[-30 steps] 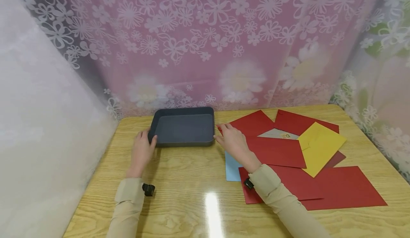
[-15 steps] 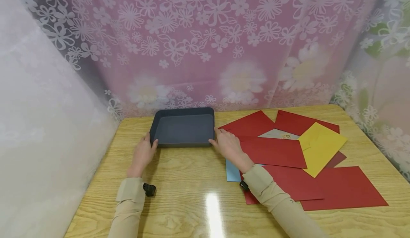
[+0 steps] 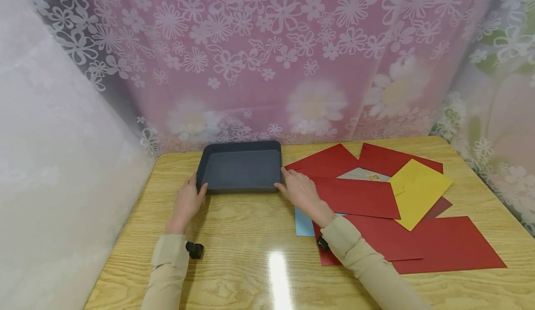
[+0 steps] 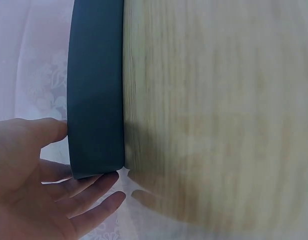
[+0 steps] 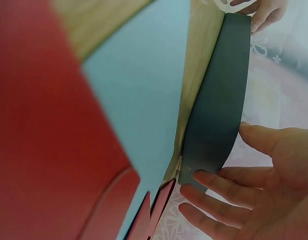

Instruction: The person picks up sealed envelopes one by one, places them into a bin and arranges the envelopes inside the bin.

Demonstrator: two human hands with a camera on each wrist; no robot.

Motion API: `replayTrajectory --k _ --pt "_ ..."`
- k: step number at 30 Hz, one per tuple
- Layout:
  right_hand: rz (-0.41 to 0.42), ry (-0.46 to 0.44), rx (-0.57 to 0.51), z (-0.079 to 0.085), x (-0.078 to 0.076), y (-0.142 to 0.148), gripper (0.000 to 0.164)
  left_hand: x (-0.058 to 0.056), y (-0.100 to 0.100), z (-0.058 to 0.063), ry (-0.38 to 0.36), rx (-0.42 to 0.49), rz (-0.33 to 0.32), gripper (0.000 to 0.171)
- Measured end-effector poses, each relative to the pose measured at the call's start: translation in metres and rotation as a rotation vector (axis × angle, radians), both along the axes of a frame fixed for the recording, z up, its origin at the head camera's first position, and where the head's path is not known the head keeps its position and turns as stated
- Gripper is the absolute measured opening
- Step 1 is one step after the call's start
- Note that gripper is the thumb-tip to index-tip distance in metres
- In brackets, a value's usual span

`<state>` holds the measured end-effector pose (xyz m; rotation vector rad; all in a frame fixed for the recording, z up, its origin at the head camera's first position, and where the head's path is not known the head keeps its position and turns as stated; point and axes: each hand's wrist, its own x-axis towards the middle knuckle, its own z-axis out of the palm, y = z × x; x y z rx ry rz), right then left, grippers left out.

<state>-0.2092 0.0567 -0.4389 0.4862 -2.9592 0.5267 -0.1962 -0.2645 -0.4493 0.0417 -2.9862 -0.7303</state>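
Observation:
A dark grey rectangular tray (image 3: 244, 170) lies flat on the wooden table, near its back edge. At the tray's left front corner is my left hand (image 3: 187, 204), its thumb against the front wall and its fingers along the left side. In the left wrist view, those fingers look nearly straight against the tray's corner (image 4: 96, 100). My right hand (image 3: 303, 195) touches the right front corner in the same manner. The right wrist view has its thumb at the rim and its fingers spread, extended beside the tray wall (image 5: 214, 100).
Right of the tray lies a loose spread of overlapping envelopes: several red ones (image 3: 359, 198), a yellow one (image 3: 420, 191), a light blue one (image 3: 303, 222) and a whitish one (image 3: 363, 174). My right forearm passes over some. A floral curtain (image 3: 259, 68) hangs behind the table (image 3: 234, 254).
My right hand has come leftward from over the envelopes to the tray's right corner. Most recently the tray has shifted slightly to the right and toward me, both hands at its corners.

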Motion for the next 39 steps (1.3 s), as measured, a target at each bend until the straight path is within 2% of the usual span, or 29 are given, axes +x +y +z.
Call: replayTrajectory --k 10,18,26,35,39 --pt "0.028 0.009 0.036 0.002 0.010 0.008 0.065 0.012 0.000 0.000 -0.016 0.040 -0.022 0.066" --pt "0.059 0.012 0.040 0.003 0.018 0.013 0.067 0.023 0.003 0.000 0.003 0.020 -0.022 0.065" --pt "0.078 -0.017 0.022 0.004 0.028 0.017 0.065 0.040 0.005 0.000 0.015 0.015 -0.024 0.064" --pt "0.095 0.007 0.021 0.004 0.038 0.023 0.064 0.053 0.008 0.000 0.019 0.009 -0.027 0.065" --pt "0.090 0.012 0.018 0.005 0.044 0.024 0.064 0.059 0.010 -0.001 0.046 -0.002 -0.035 0.065"
